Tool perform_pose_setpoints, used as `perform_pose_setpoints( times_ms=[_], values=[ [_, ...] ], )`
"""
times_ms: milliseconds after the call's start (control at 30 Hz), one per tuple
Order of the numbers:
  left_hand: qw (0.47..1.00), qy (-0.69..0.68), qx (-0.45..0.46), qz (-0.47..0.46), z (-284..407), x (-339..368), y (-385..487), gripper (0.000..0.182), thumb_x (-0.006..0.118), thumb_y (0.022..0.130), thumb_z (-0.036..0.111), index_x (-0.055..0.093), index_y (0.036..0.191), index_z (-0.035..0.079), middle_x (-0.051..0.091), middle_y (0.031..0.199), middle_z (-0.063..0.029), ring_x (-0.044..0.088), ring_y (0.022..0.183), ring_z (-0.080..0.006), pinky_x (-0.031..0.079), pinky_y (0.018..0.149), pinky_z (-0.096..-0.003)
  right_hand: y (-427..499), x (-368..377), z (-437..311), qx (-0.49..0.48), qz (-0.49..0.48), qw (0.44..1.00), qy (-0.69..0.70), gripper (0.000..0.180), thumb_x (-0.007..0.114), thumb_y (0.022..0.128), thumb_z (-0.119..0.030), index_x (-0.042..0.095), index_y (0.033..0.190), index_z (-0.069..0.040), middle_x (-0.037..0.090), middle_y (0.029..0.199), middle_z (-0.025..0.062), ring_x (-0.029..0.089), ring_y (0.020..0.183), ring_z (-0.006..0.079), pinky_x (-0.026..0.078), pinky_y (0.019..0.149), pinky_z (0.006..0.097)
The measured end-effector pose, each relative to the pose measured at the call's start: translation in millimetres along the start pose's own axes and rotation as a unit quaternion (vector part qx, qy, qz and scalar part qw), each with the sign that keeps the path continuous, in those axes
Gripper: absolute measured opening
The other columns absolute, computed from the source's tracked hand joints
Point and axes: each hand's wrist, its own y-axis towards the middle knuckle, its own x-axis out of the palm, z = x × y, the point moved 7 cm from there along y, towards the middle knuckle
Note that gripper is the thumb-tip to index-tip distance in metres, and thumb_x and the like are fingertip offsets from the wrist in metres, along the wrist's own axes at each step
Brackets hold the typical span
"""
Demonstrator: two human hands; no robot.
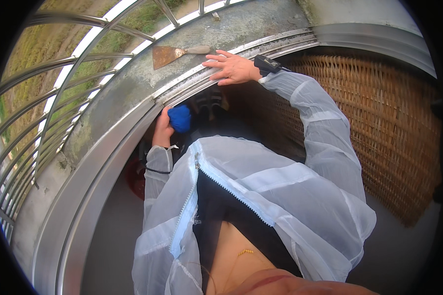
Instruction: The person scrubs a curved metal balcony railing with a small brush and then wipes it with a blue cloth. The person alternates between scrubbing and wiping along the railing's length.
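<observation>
My left hand (163,129) is closed around a bunched blue cloth (179,118), just inside the metal window frame; some fingers are hidden. My right hand (233,69) rests with spread fingers over the window's sliding track (240,51), holding nothing. A scraper with a rusty, wide blade (166,56) lies on the weathered concrete sill (133,79), its handle pointing toward my right fingertips without being held. A black device is strapped at my right wrist.
Curved-looking metal security bars (74,59) edge the sill's outer side, with grass beyond. A large woven wicker panel (373,121) stands at the right. A small light fragment (216,16) lies on the sill. A dark red object (134,180) sits low behind my left sleeve.
</observation>
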Motion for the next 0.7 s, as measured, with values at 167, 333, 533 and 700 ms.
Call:
perform_pose_setpoints(
  times_ms=[167, 333, 533, 700],
  values=[
    [1.0, 0.006, 0.005, -0.021, 0, 3, 2, 0.018, 0.058, 0.094, 0.025, 0.064, 0.093, 0.008, 0.069, 0.089, -0.0058, 0.068, 0.082, -0.022, 0.058, 0.083, -0.0394, -89, -41, 51, 0.083, -0.068, 0.993, -0.059, 0.027, 0.06, 0.096, -0.035, 0.072, 0.108, -0.014, 0.04, 0.154, 0.0093, 0.03, 0.147, 0.03, 0.027, 0.118, 0.0501],
    [1.0, 0.008, 0.016, -0.015, 1, 5, -3, 0.02, 0.059, 0.093, 0.026, 0.064, 0.095, 0.007, 0.069, 0.09, -0.0065, 0.069, 0.082, -0.0221, 0.058, 0.082, -0.0398, -147, -88, 77, 0.19, 0.041, 0.969, -0.149, 0.022, 0.065, 0.093, -0.027, 0.07, 0.083, -0.008, 0.063, 0.122, 0.0069, 0.055, 0.118, 0.0296, 0.043, 0.099, 0.0438],
    [0.999, -0.006, 0.004, -0.038, -5, -4, 15, 0.022, 0.059, 0.094, 0.028, 0.063, 0.097, 0.007, 0.069, 0.092, -0.0075, 0.07, 0.082, -0.0237, 0.058, 0.083, -0.0406, -215, -92, 104, 0.668, 0.091, 0.737, -0.047, 0.028, 0.074, 0.084, -0.035, 0.065, 0.086, -0.009, 0.065, 0.108, 0.0046, 0.059, 0.104, 0.0307, 0.044, 0.089, 0.0449],
    [1.0, -0.005, -0.026, -0.006, -8, -7, 15, 0.022, 0.058, 0.094, 0.028, 0.063, 0.095, 0.007, 0.069, 0.089, -0.0075, 0.069, 0.082, -0.0236, 0.059, 0.083, -0.0405, -187, -69, 77, 0.722, 0.108, 0.681, -0.061, 0.085, 0.08, 0.075, -0.046, 0.043, 0.143, -0.011, 0.057, 0.134, 0.0163, 0.045, 0.133, 0.0352, 0.032, 0.108, 0.0564]
  ],
)
